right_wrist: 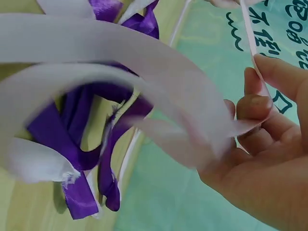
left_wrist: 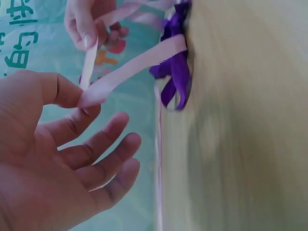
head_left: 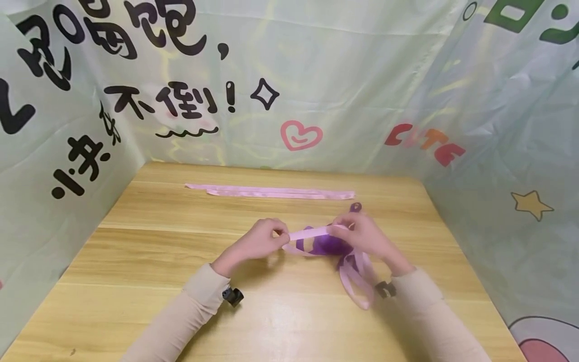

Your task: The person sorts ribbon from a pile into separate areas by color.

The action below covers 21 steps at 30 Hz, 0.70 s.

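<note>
My left hand (head_left: 262,239) pinches a pale pink ribbon (head_left: 309,233) between thumb and index finger, the other fingers spread apart in the left wrist view. My right hand (head_left: 364,234) grips the same ribbon, and a short length runs taut between the two hands. At the left fingertips the pink ribbon (left_wrist: 130,70) folds back toward a bunch of purple ribbon (head_left: 330,244) on the table under the hands. Loose pink loops (head_left: 357,281) hang below the right hand. In the right wrist view the purple ribbon (right_wrist: 72,130) lies in loops mixed with pink ribbon, some ends frayed.
Pink ribbon strips (head_left: 280,192) lie flat and straight along the far side of the wooden table (head_left: 181,251). Printed cloth (head_left: 362,100) encloses the table at the back and both sides. Small dark devices (head_left: 232,296) sit at the cuffs.
</note>
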{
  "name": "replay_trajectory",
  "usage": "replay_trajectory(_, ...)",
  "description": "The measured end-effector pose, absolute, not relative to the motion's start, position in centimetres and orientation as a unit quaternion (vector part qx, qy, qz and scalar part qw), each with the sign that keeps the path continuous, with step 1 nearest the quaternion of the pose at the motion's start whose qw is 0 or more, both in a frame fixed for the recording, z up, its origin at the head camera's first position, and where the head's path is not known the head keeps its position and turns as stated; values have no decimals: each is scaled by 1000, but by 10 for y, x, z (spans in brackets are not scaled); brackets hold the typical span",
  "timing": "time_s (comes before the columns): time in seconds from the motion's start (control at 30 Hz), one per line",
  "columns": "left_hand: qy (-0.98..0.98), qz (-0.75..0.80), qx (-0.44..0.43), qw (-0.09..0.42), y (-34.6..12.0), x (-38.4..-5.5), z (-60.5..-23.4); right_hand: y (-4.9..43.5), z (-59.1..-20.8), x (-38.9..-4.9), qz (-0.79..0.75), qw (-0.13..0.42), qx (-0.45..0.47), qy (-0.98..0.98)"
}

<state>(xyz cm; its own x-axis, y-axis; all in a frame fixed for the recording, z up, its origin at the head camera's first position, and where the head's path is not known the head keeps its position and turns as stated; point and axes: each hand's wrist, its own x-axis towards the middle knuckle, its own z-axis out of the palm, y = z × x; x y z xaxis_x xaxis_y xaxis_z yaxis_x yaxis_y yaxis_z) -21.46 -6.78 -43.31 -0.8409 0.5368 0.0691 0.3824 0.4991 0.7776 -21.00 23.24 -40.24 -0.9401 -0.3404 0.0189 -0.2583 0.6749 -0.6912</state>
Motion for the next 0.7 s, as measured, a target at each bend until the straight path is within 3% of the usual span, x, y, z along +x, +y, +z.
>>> replay_trajectory(0.3, 907, 334, 255, 14, -95, -223, -425, 235, -390, -215, -404, 65, -124, 904)
replay_trajectory(0.5, 923, 292, 249, -34, -117, -227, -421, 237, -387, -222, -406, 26, -130, 904)
replay_trajectory(0.7, 932, 275, 232, -45, -138, -228, -419, 237, -383, -227, -420, 11, -128, 899)
